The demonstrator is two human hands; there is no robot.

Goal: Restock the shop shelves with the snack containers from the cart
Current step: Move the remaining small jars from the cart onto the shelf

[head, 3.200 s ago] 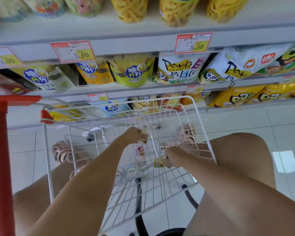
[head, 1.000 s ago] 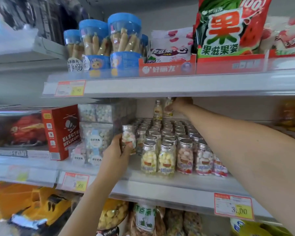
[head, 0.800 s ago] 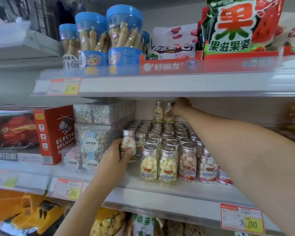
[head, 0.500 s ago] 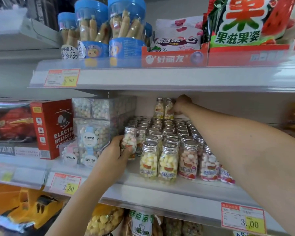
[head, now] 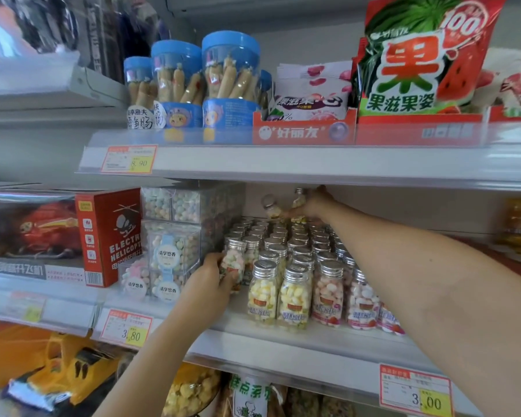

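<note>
My left hand [head: 211, 284] gripped an upright candy bottle [head: 232, 263] at the block's front-left corner on the shelf [head: 283, 350]. My right hand [head: 315, 203] pinched a second bottle [head: 298, 201] far back above the rear caps. A tilted bottle [head: 269, 203] leaned left just beside it, so I judged righting it fell to the right hand.

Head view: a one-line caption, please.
Left hand grips a front-row candy bottle; right hand holds another bottle above the back rows.

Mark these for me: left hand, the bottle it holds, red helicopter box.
left hand [head: 208, 285]: head view, back of the hand.
bottle [head: 234, 261]: head view, candy-filled body under the cap.
red helicopter box [head: 118, 236]: head view, the printed end face.
</note>
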